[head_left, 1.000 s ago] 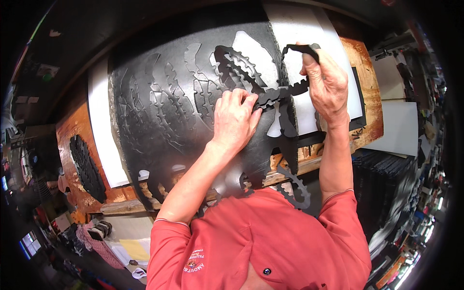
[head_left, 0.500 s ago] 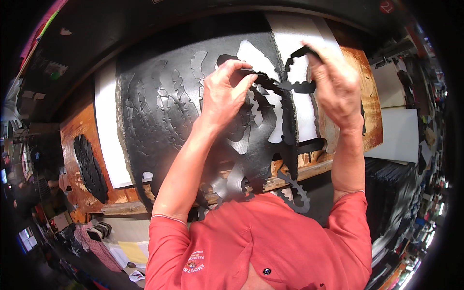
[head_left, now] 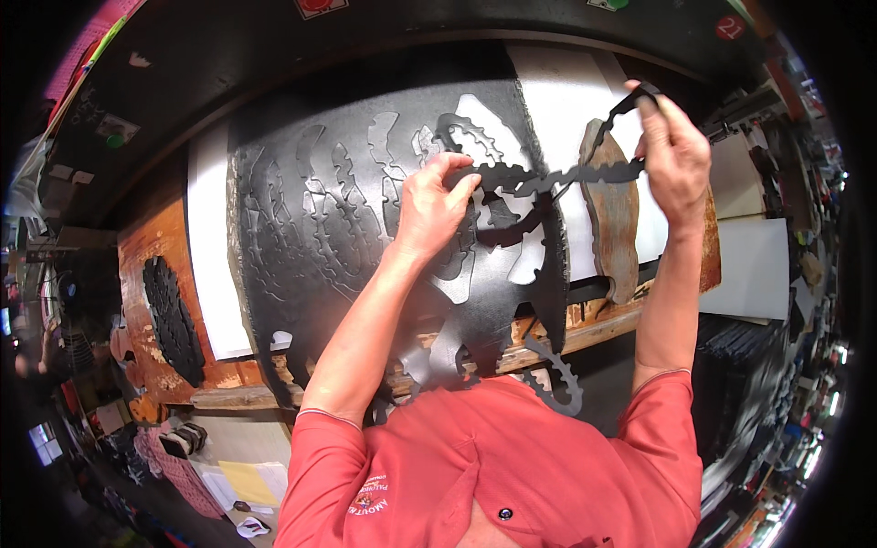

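A black, rubbery notched strip [head_left: 598, 173] is stretched in the air between my hands, above a large black sheet [head_left: 365, 279]. My left hand [head_left: 429, 205] pinches one end between thumb and fingers. My right hand [head_left: 676, 155], higher and farther right, grips the strip where it loops upward. Other strip loops [head_left: 512, 233] dangle beneath the left hand, partly joined to it. Notched sole-like outlines are cut into the sheet, and white shows through its open holes. Beside the sheet's right edge lies a sole-shaped, worn brownish-grey piece [head_left: 614, 233].
White sheets [head_left: 215, 237] lie under the black one on a worn wooden board [head_left: 137, 274]. A stack of black notched pieces [head_left: 172, 320] rests at the left. A dark machine beam [head_left: 393, 36] spans the far side. Black sheets [head_left: 740, 352] are piled at lower right.
My right hand has moved right and slightly up, drawing the strip out longer and straighter. The left hand has shifted slightly right and down. The brownish-grey piece is now uncovered.
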Tool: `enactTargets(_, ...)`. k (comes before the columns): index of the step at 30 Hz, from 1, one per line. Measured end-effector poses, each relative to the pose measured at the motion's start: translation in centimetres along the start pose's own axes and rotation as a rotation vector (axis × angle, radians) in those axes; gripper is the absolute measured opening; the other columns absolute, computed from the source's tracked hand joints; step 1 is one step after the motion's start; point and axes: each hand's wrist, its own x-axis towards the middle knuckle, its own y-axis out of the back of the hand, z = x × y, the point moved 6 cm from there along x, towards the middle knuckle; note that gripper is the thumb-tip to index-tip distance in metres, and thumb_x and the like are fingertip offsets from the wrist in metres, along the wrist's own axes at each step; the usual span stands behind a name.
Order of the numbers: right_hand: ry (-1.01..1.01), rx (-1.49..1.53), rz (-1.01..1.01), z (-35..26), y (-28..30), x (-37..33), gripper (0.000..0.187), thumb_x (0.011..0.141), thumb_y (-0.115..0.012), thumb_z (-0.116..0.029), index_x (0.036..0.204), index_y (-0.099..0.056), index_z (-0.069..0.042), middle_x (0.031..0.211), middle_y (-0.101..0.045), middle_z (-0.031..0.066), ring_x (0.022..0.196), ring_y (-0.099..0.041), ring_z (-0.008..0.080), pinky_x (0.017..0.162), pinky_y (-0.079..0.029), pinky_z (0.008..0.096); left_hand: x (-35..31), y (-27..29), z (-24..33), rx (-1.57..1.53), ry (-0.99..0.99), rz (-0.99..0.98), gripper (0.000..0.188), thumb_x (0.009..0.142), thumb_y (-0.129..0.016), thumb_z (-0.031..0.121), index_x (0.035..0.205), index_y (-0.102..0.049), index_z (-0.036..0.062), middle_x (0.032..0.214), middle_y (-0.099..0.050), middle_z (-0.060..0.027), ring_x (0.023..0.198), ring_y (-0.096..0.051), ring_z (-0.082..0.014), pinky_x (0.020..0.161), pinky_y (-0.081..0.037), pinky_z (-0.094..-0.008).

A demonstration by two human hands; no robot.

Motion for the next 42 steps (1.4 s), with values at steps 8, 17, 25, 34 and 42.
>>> enactTargets(8,0.476,-0.417,-0.271,-6.0,-8.3,-4.9,0.033,0.1,-0.065,-0.011,0.13,-0.066,0.002,0.1,-0.072,0.0185,0.086,-0.074,0.0359,0.076,-0.061,0.0428,1.4,-0.6,6.5,-0.346,0.149,-0.032,0.017,0.096,-0.075,0.008,0.11,-0.075,-0.0015,0.088,-0.075,-0.0047,0.077,-0.068,-0.0077,0.07,-0.057,-0.0252)
enactTargets(17,0.123,-0.25,-0.443,-5.2,-8.9,-6.6,0.058,0.094,-0.069,-0.012,0.146,-0.056,0.008,0.131,-0.067,0.0311,0.119,-0.069,0.046,0.102,-0.055,0.0474,-1.3,-1.7,8.5,-0.376,0.029,0.068,0.021,0.095,-0.072,0.011,0.109,-0.075,-0.004,0.095,-0.079,-0.0128,0.083,-0.074,-0.0152,0.073,-0.061,-0.0323)
enactTargets(25,-0.2,-0.115,-0.384,0.6,-6.7,-5.2,0.038,0.112,-0.062,-0.023,0.144,-0.068,-0.004,0.092,-0.072,0.0059,0.073,-0.065,0.01,0.066,-0.053,0.0269,-7.7,5.7,3.5,0.303,-0.356,0.292,0.028,0.091,-0.079,0.014,0.115,-0.075,0.0007,0.13,-0.07,-0.0247,0.127,-0.065,-0.0416,0.107,-0.053,-0.0491)
enactTargets(34,0.268,-0.256,0.2,-4.1,8.0,7.1,0.034,0.113,-0.055,-0.021,0.14,-0.072,-0.011,0.122,-0.077,0.0064,0.09,-0.071,0.0114,0.069,-0.052,0.0236,-11.2,9.3,-2.7,0.728,-0.265,0.207,0.041,0.098,-0.074,0.021,0.133,-0.067,0.0001,0.152,-0.057,-0.0212,0.149,-0.046,-0.0407,0.127,-0.032,-0.0561)
enactTargets(42,0.686,-0.047,0.242,-13.0,-10.3,-0.5,0.037,0.104,-0.066,-0.003,0.141,-0.071,-0.008,0.128,-0.076,0.0117,0.106,-0.075,0.0216,0.089,-0.062,0.0319,-13.2,14.9,-1.2,0.475,-0.292,0.534,0.028,0.092,-0.077,0.009,0.118,-0.073,-0.0009,0.136,-0.069,-0.0215,0.135,-0.061,-0.0421,0.118,-0.046,-0.0522)
